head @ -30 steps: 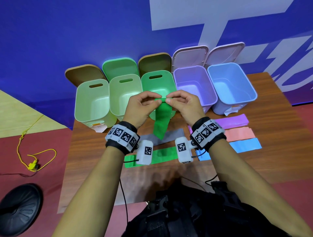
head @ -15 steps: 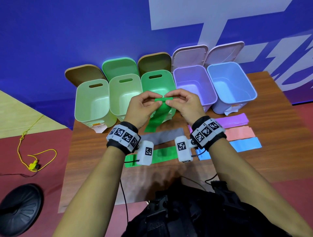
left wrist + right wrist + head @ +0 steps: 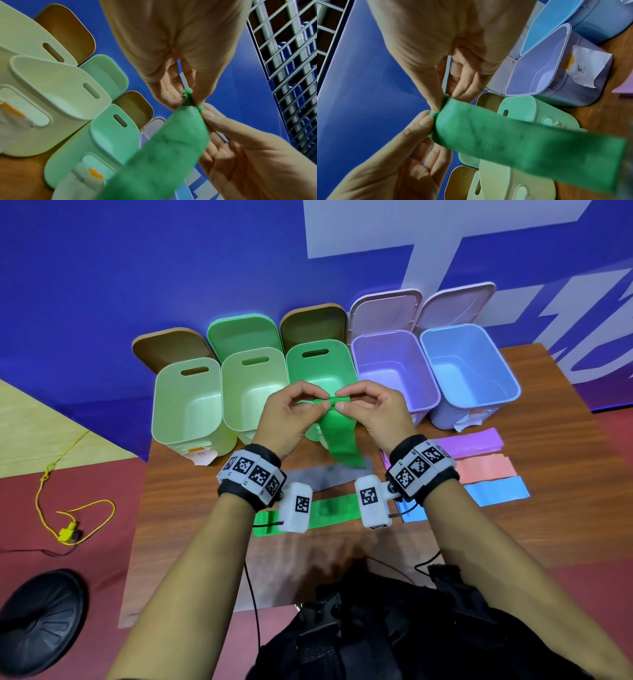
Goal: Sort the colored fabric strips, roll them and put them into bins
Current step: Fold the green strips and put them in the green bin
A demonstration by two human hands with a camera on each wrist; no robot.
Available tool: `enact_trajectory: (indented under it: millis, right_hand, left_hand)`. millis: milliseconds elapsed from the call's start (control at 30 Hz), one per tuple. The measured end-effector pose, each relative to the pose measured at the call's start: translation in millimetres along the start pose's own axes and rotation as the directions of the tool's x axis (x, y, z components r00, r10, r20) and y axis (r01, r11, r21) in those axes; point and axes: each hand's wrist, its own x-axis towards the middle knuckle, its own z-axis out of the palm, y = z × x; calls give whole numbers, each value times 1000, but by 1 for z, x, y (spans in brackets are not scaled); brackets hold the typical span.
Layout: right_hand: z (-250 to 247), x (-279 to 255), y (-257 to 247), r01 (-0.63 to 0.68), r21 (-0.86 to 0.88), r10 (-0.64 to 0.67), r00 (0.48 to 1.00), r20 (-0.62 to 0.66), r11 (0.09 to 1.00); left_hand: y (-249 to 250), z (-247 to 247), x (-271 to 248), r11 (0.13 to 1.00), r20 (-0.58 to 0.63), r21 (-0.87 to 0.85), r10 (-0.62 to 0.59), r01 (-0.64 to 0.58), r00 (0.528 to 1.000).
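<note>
Green fabric strip (image 3: 339,436) is held in the air in front of the green bin (image 3: 320,371), its top edge started into a small roll, its tail hanging loose. Left hand (image 3: 291,416) and right hand (image 3: 373,414) each pinch one end of that roll between thumb and fingertips. Judged light, limp and soft; best gripped at the rolled edge, or it may unwind. Paper label (image 3: 589,67) on the purple bin (image 3: 547,70) beside the green bin bears handwriting, not legible.

Five open bins (image 3: 191,402) stand at twelve o'clock; six fabric strips (image 3: 339,440), perhaps more under the wrists; two hands (image 3: 291,416).
</note>
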Motion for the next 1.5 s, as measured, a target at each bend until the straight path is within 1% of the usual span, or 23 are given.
enact_trajectory:
  millis: [100,200,333,467,633,800,900,967,1100,1233,1400,1500]
  right_hand:
    - [0,-1,-2,-17,-1,17,1000,17,1000]
    - [1,-1,-2,-39,-6,39,999,15,999]
    - [1,-1,0,-16,-19,16,1000,8,1000]
    - [-1,-2,0,-22,-1,22,1000,18,1000]
    - [-1,-1,1,11,6,-11,999,39,1000]
    - [1,1,1,-31,7,31,999,9,999]
    - [0,3,2,-17,-22,17,1000,-7,1000]
    - [0,4,2,-7,-7,7,1000,-9,1000]
    - [-1,5,1,-4,-7,4,1000,-13,1000]
    - [1,4,1,-2,-7,1,1000,-13,1000]
    - [1,5,-1,-7,11,6,999,33,1000]
    - [0,5,0,-7,13,7,999,31,1000]
  left_hand:
    - [0,1,0,1000,4,16,2,-2,1000]
    - [1,3,-1,1000,0,14,-26,26,1000]
    - [0,2,0,1000,15,21,-15,15,1000]
    - [-2,3,1,999,-21,15,-29,30,999]
    - [-5,1,2,999,0,33,-33,33,999]
    - [-1,4,1,1000,4,19,-23,23,1000]
    - [-3,5,1,1000,16,22,-6,6,1000]
    - [-5,4,2,1000,10,27,-5,5,1000]
    - [-8,4,3,999,15,46,-22,22,1000]
    - [-4,4,6,999,9,53,-4,3,1000]
    - [1,2,6,999,-8,37,5,-5,1000]
    - [3,1,6,996,-6,79,43,-43,999]
